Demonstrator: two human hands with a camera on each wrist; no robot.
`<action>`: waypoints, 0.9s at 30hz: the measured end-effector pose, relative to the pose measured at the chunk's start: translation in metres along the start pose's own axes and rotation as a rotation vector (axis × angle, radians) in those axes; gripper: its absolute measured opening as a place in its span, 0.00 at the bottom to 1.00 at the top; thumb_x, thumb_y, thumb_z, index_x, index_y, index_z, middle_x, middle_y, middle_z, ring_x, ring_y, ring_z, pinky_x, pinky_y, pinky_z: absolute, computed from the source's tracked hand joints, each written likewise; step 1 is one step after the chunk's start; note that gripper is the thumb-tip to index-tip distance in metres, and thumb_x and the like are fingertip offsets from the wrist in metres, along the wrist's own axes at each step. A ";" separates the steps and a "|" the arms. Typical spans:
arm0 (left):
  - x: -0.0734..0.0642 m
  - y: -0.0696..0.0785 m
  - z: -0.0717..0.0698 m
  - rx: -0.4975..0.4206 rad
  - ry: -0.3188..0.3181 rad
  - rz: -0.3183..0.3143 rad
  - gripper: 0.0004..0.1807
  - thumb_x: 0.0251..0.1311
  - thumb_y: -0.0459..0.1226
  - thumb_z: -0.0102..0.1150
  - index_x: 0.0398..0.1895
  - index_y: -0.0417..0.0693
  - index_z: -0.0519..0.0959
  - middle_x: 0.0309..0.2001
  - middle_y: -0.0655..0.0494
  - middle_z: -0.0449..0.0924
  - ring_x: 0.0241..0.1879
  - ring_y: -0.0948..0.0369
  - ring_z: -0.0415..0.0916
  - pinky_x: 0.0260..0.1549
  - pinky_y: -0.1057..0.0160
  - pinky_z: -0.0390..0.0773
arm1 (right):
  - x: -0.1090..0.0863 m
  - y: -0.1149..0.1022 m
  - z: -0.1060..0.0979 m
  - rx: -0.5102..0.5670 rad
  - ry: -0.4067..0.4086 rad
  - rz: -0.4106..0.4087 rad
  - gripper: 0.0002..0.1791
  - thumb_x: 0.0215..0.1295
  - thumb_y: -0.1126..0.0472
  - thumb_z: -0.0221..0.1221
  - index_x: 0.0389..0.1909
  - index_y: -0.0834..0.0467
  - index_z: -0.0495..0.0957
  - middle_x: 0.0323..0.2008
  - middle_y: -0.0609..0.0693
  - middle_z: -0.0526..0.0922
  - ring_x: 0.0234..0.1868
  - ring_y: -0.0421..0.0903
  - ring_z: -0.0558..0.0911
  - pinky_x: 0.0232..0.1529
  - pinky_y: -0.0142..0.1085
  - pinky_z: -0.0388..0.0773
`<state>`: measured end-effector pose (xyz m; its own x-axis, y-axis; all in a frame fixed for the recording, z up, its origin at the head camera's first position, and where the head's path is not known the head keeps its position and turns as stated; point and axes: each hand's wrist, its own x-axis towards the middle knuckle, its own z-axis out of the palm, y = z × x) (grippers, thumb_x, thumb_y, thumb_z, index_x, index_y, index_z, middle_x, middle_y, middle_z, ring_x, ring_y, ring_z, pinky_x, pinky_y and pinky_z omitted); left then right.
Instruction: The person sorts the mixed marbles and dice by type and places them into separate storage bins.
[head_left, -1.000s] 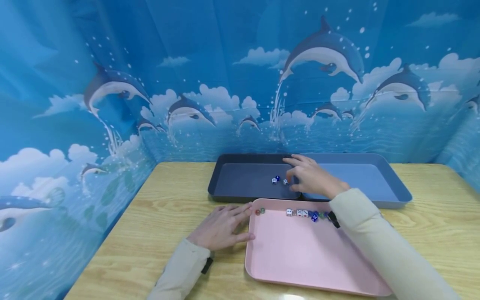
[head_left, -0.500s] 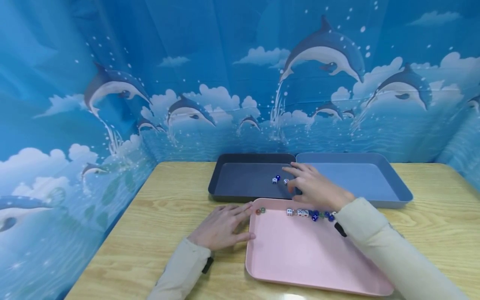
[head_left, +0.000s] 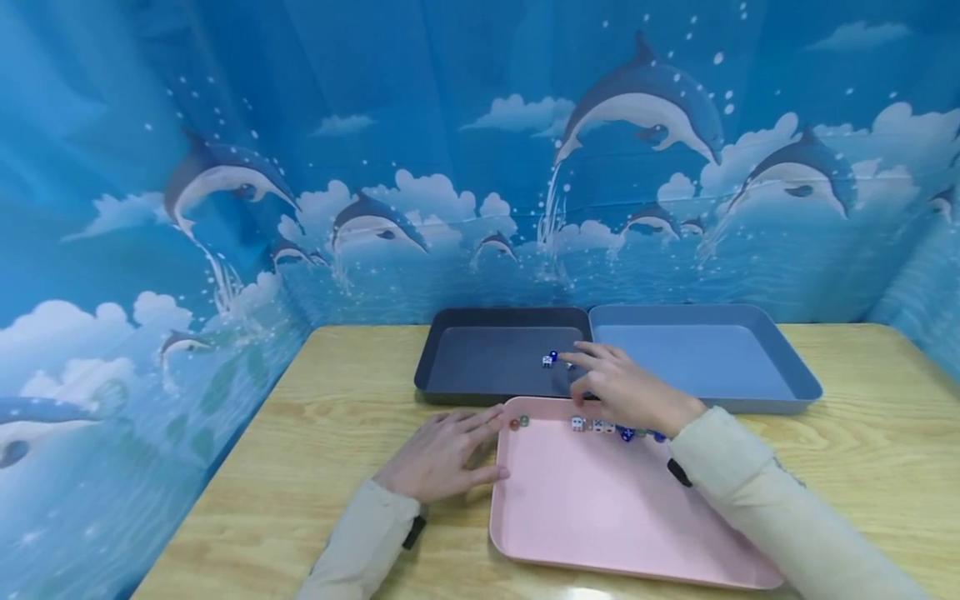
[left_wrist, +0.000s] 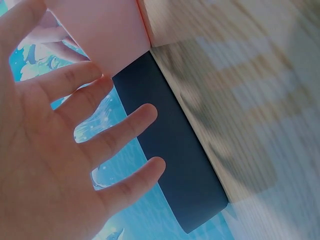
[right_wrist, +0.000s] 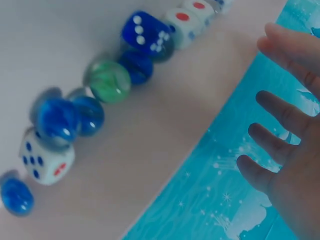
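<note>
My left hand (head_left: 446, 454) lies at the left edge of the pink tray (head_left: 600, 508), fingertips and thumb touching its rim, fingers spread. My right hand (head_left: 633, 387) hovers over the near edge of the dark tray (head_left: 480, 358), fingers loosely extended; nothing shows between them in the right wrist view. Past its fingertips in the dark tray are a white die (head_left: 547, 362), a blue die (head_left: 553, 356) and another die (head_left: 570, 366), partly hidden by the fingers. Along the pink tray's far side run white dice (head_left: 598, 426), a dark blue die (right_wrist: 145, 34), a green marble (right_wrist: 110, 82) and several blue marbles (right_wrist: 57, 120).
A blue-grey tray (head_left: 697, 358) stands right of the dark one, both behind the pink tray. A red marble (head_left: 514, 425) and a green one sit in the pink tray's far left corner. The wooden table (head_left: 300, 442) meets a dolphin-print curtain (head_left: 420, 167) at the back.
My right hand has drawn back toward the pink tray, its fingers lower over the dark tray's near edge. My left hand has stayed in place.
</note>
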<state>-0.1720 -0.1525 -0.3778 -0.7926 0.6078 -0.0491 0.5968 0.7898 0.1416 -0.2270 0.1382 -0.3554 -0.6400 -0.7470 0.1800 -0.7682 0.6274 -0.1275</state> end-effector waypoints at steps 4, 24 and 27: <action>0.000 0.000 0.000 0.007 -0.009 -0.012 0.41 0.69 0.64 0.52 0.80 0.58 0.59 0.77 0.58 0.59 0.68 0.47 0.69 0.65 0.37 0.66 | 0.000 -0.001 0.007 -0.005 -0.032 0.003 0.10 0.56 0.64 0.74 0.27 0.46 0.85 0.66 0.65 0.74 0.70 0.72 0.64 0.65 0.68 0.61; -0.001 -0.002 0.000 0.003 0.007 0.010 0.41 0.69 0.64 0.51 0.80 0.58 0.59 0.77 0.57 0.58 0.68 0.46 0.69 0.64 0.37 0.67 | 0.006 -0.004 0.024 -0.022 -0.080 -0.020 0.13 0.53 0.73 0.71 0.28 0.49 0.85 0.63 0.65 0.77 0.67 0.71 0.68 0.64 0.67 0.64; -0.001 -0.001 0.000 0.005 0.006 0.011 0.41 0.69 0.64 0.51 0.80 0.57 0.59 0.77 0.57 0.58 0.68 0.46 0.69 0.64 0.37 0.67 | 0.006 -0.004 0.026 -0.026 -0.086 -0.019 0.14 0.52 0.74 0.71 0.28 0.50 0.86 0.62 0.65 0.77 0.66 0.71 0.69 0.64 0.67 0.65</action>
<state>-0.1724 -0.1540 -0.3781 -0.7868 0.6159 -0.0416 0.6061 0.7835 0.1367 -0.2285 0.1251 -0.3790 -0.6251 -0.7744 0.0980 -0.7804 0.6174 -0.0992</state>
